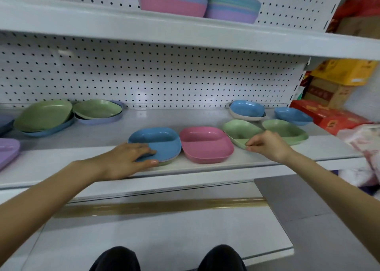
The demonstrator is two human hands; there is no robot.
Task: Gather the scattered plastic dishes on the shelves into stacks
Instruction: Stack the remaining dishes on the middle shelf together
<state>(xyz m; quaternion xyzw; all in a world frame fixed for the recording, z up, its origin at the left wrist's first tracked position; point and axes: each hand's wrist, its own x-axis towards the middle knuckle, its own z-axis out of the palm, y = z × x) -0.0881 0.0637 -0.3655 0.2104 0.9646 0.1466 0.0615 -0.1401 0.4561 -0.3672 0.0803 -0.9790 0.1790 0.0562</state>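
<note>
Fingers of your left hand (127, 157) lie on the blue dish (162, 139) topping others at the shelf (61, 155) front, thumb against its rim. Your right hand (265, 145) pinches the near edge of a green dish (238, 129), right of the pink dish (205, 145). More dishes (246, 108) sit farther back.

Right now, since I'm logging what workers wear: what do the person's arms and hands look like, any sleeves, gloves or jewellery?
Both forearms are bare to the picture's edge: no sleeves show. The left hand and the right hand are ungloved, with no ring, watch or bracelet visible.
</note>
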